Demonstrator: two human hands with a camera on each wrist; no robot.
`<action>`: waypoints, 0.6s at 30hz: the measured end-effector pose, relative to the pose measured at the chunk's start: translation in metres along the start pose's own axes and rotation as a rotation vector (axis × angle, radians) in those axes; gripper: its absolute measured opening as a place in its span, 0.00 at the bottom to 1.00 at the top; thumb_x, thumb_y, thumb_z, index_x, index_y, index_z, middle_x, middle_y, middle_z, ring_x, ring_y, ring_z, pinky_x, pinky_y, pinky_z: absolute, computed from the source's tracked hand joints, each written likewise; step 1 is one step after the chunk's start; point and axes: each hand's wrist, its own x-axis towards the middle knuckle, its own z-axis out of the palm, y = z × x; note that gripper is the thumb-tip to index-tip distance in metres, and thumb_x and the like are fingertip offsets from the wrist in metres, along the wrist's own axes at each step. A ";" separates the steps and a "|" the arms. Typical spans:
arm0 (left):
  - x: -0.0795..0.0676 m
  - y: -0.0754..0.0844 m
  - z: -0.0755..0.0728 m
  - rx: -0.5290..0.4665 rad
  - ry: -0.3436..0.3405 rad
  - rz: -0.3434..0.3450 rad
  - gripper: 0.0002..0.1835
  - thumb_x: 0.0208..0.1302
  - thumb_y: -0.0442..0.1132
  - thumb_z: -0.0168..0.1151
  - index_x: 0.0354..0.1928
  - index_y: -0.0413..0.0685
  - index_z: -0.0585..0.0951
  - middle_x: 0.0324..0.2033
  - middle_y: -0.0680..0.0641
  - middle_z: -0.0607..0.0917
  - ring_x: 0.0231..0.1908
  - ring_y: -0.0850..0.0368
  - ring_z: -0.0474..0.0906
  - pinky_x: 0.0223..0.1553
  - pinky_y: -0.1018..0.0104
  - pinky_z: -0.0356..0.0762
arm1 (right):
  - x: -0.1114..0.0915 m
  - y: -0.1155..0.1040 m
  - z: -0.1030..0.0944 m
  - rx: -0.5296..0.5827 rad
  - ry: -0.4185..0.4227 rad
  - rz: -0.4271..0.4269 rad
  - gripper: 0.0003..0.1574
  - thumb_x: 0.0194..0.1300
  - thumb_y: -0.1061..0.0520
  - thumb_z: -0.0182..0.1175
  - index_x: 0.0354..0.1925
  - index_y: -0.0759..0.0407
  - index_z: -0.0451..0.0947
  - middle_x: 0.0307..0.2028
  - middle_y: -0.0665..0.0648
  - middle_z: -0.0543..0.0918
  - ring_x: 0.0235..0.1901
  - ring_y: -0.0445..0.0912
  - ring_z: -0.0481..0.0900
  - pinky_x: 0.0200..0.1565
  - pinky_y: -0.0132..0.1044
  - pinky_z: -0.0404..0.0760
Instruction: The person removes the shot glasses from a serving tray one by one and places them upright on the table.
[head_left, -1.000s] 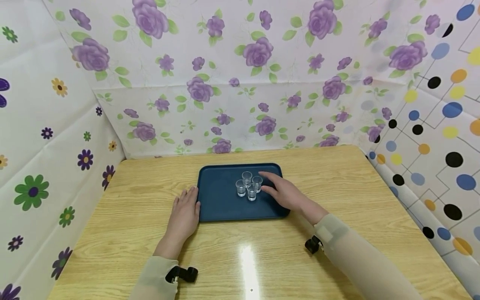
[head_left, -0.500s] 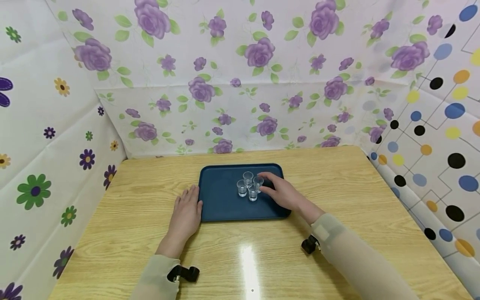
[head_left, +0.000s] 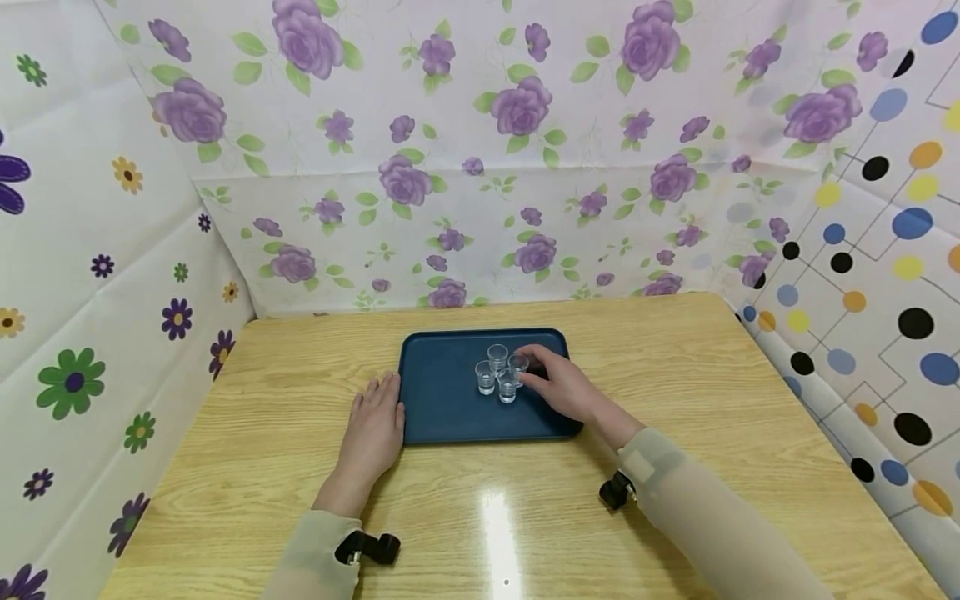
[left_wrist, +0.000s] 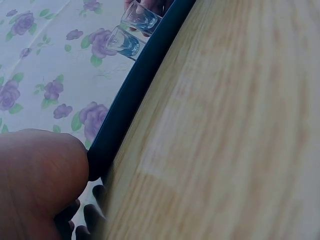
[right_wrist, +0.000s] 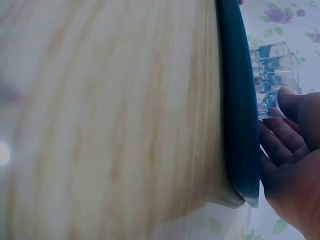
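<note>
A cluster of several small clear shot glasses stands upright on a dark blue tray (head_left: 442,412). My right hand (head_left: 564,387) reaches in over the tray's right side and grips the rightmost shot glass (head_left: 518,362) between thumb and fingers. In the right wrist view the thumb (right_wrist: 295,105) lies against that glass, with the fingers partly hidden behind it. Close beside it are the front shot glass (head_left: 507,387), the left one (head_left: 486,379) and the back one (head_left: 497,357). My left hand (head_left: 371,433) lies flat with straight fingers at the tray's left edge, touching it.
The tray rests on a light wooden table (head_left: 262,467), towards its far side. Behind the table hangs a cloth with purple roses (head_left: 405,179). Patterned cloths also bound the left and right sides. A black wrist mount (head_left: 367,547) sits on the left sleeve.
My right hand has moved slightly left, and its thumb and fingers have closed round the rightmost shot glass. The left hand stays at the tray's edge.
</note>
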 end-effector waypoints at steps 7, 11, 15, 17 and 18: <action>0.000 -0.001 0.002 0.002 0.010 0.011 0.30 0.87 0.34 0.51 0.83 0.29 0.63 0.82 0.31 0.64 0.84 0.30 0.52 0.82 0.30 0.46 | -0.003 0.000 0.001 0.012 0.030 -0.004 0.23 0.84 0.53 0.65 0.71 0.54 0.77 0.62 0.55 0.85 0.62 0.52 0.84 0.61 0.51 0.85; 0.000 0.000 0.002 0.007 0.021 0.021 0.29 0.87 0.34 0.51 0.83 0.29 0.63 0.82 0.31 0.64 0.84 0.30 0.53 0.82 0.30 0.47 | -0.005 0.000 -0.001 0.007 0.062 0.000 0.22 0.83 0.51 0.66 0.69 0.54 0.79 0.60 0.54 0.86 0.60 0.51 0.85 0.60 0.51 0.85; 0.001 -0.001 0.001 0.003 0.025 0.022 0.29 0.87 0.33 0.51 0.83 0.29 0.64 0.82 0.31 0.64 0.83 0.30 0.54 0.83 0.31 0.47 | -0.007 -0.001 -0.006 -0.010 0.092 -0.001 0.22 0.82 0.50 0.67 0.68 0.54 0.79 0.58 0.54 0.86 0.58 0.51 0.86 0.59 0.50 0.86; 0.000 0.000 0.001 0.001 0.024 0.021 0.30 0.87 0.33 0.51 0.83 0.29 0.64 0.82 0.31 0.64 0.84 0.30 0.54 0.83 0.31 0.47 | -0.009 -0.001 -0.009 -0.014 0.105 0.002 0.22 0.82 0.50 0.67 0.68 0.55 0.80 0.57 0.55 0.87 0.57 0.52 0.86 0.59 0.51 0.86; 0.000 -0.001 0.001 0.000 0.023 0.020 0.30 0.87 0.33 0.51 0.83 0.29 0.64 0.82 0.31 0.65 0.83 0.30 0.54 0.83 0.31 0.47 | -0.011 -0.001 -0.011 -0.014 0.110 0.006 0.22 0.82 0.51 0.67 0.68 0.55 0.80 0.57 0.55 0.87 0.57 0.52 0.86 0.59 0.51 0.86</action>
